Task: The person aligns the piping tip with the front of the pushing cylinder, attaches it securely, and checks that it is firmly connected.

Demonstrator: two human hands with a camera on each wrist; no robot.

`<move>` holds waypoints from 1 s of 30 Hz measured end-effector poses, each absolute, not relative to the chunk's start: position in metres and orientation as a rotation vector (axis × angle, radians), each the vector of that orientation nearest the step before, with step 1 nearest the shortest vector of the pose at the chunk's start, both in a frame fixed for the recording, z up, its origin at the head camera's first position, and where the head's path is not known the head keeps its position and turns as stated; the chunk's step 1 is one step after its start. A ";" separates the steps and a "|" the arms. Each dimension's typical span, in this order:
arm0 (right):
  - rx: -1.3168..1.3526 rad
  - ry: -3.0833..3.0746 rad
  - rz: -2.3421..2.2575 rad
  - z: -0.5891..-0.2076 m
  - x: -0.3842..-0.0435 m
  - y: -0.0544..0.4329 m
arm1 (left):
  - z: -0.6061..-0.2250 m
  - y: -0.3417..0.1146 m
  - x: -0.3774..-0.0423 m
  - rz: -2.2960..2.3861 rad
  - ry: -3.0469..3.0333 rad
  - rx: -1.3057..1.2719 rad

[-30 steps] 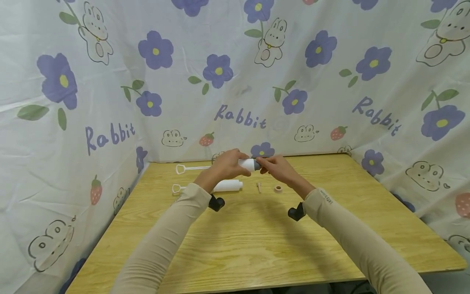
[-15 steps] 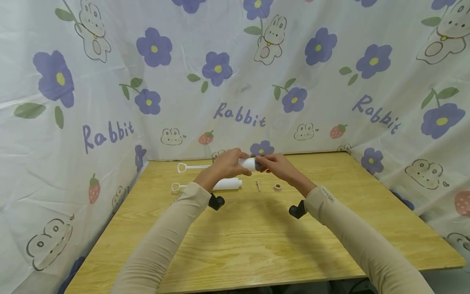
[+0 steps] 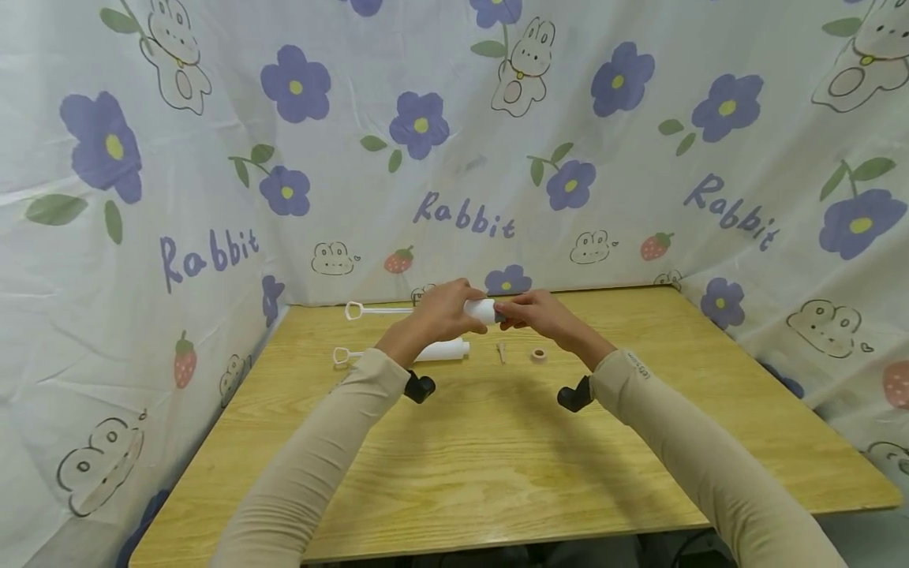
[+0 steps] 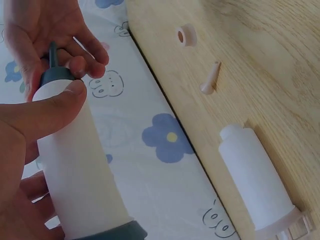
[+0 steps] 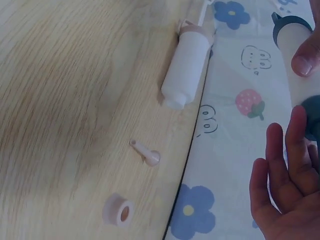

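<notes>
My left hand (image 3: pixel 443 312) grips the white barrel of a plunger-type icing syringe (image 4: pixel 82 165), its thumb lying along the upper barrel. The syringe is held sideways above the far part of the table. At its right end sits a dark green screw cap (image 4: pixel 56 75) with a thin nozzle (image 4: pixel 53 56) sticking out. My right hand (image 3: pixel 543 315) pinches that cap between thumb and index finger, while its other fingers stand loosely curled around the nozzle. A dark green collar (image 4: pixel 112 232) closes the barrel's other end. The white plunger handle (image 3: pixel 353 311) reaches out to the left.
A second white syringe (image 5: pixel 185 65) with a pinkish collar lies on the wooden table (image 3: pixel 454 473). To its right are a small pinkish nozzle (image 4: pixel 211 80) and a pinkish ring (image 4: pixel 187 36). Behind the table's back edge hangs a rabbit-print curtain (image 3: pixel 469 142).
Both hands stay together at the syringe's capped end. The right fingers have shifted a little around the cap, covering more of it. The head view has tilted slightly downward.
</notes>
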State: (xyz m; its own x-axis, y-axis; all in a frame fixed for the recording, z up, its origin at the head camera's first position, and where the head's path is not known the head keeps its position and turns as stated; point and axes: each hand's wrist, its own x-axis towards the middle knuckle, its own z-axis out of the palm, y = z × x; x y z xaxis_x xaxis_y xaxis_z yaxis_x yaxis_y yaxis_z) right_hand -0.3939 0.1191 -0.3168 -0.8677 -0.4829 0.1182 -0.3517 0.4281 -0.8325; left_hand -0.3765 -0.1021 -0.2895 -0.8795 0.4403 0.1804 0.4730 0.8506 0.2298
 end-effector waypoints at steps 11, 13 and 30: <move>-0.682 2.655 -1.274 -0.315 -0.394 0.135 | -0.331 -0.127 -0.368 -0.285 -3.181 -0.763; -0.661 2.641 -1.301 -0.315 -0.395 0.139 | -0.347 -0.135 -0.367 -0.257 -3.244 -0.759; -0.642 2.669 -1.245 -0.320 -0.397 0.160 | -0.349 -0.137 -0.363 -0.350 -3.261 -0.786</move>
State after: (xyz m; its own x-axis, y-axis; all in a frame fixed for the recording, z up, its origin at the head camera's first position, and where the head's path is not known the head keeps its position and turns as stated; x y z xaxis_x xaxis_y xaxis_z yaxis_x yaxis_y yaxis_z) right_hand -0.3966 0.1601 -0.3201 -0.9017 -0.4278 0.0629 -0.3230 0.5698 -0.7556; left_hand -0.3628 -0.1365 -0.3493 -0.8663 0.4684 -0.1733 0.4210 0.8716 0.2512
